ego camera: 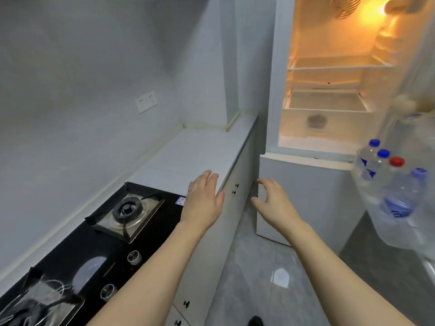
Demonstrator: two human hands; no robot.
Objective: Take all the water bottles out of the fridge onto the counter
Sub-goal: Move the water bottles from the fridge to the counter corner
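The fridge (324, 102) stands open on the right, lit yellow inside, its shelves bare. Several clear water bottles (388, 182) stand in the door shelf at the far right, most with blue caps and one with a red cap (397, 161). A white counter (200, 149) runs along the left, next to the fridge. My left hand (203, 198) hovers over the counter's front edge, fingers spread, holding nothing. In front of the lower fridge door my right hand (270, 201) is held out, fingers curled and apart, also with nothing in it. Both hands are well left of the bottles.
A black gas hob (98, 243) with two burners takes up the near counter. A wall socket (146, 101) sits above the counter. Cabinet doors with small black knobs (235, 188) run below it. Grey tiled floor (270, 278) lies between cabinet and fridge.
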